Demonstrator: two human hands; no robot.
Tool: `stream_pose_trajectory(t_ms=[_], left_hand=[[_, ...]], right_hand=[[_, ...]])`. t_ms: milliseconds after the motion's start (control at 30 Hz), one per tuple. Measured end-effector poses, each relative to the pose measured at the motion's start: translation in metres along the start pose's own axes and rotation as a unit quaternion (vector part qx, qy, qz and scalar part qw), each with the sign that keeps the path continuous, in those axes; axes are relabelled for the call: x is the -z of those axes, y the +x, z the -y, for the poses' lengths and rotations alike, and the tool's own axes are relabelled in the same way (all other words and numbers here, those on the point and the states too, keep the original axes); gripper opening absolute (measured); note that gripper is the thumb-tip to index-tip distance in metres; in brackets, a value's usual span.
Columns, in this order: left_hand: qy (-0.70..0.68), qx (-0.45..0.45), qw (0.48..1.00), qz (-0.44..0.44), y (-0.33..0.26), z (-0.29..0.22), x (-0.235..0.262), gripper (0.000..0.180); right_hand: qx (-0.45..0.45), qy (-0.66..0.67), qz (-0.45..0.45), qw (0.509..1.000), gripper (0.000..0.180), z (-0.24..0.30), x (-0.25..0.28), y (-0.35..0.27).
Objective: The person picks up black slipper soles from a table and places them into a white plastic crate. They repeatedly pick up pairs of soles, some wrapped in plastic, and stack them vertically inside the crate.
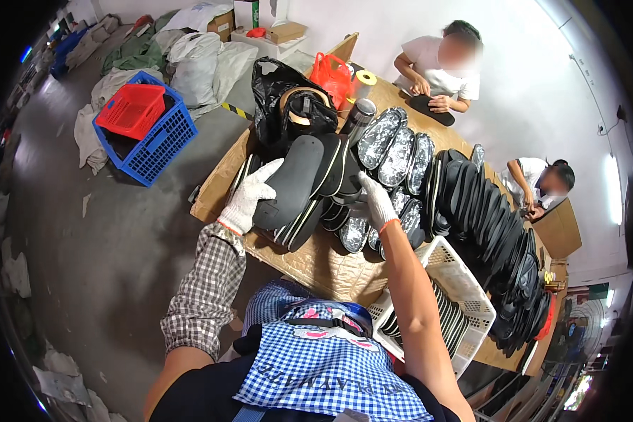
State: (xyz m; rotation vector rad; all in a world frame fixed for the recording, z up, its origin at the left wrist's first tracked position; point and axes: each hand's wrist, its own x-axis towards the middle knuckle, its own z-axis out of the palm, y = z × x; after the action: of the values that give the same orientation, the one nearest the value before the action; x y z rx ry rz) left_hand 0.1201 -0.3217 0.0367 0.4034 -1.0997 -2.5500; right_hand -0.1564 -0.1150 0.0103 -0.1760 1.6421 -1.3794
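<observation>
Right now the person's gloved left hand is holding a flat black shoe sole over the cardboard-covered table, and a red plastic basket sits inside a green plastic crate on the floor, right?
Not quite: the crate is blue, not green. The head view shows the red plastic basket inside it, and the gloved left hand holding the flat black shoe sole over the cardboard-covered table.

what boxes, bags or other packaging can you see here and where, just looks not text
Black plastic bag: far left end of the table, crumpled, glossy.
Red plastic bag: right of the black one, small, with handles.
Cardboard box: by the far wall, flat, brown.
White box: left of the cardboard box, upright.
</observation>
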Motion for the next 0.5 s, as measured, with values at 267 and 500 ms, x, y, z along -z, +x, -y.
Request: stream_pose_trajectory(t_ms=[267,500], left_hand=[[0.386,-0.037,0.885,-0.260,0.023,0.028,0.012,0.065],[0.692,0.017,0.707,-0.144,-0.005,0.026,-0.037,0.120]], right_hand=[[-0.023,0.084,0.038,0.995,0.042,-0.024,-0.016,0.033],[0.023,0.147,0.007,0.989,0.055,-0.012,-0.040,0.014]])
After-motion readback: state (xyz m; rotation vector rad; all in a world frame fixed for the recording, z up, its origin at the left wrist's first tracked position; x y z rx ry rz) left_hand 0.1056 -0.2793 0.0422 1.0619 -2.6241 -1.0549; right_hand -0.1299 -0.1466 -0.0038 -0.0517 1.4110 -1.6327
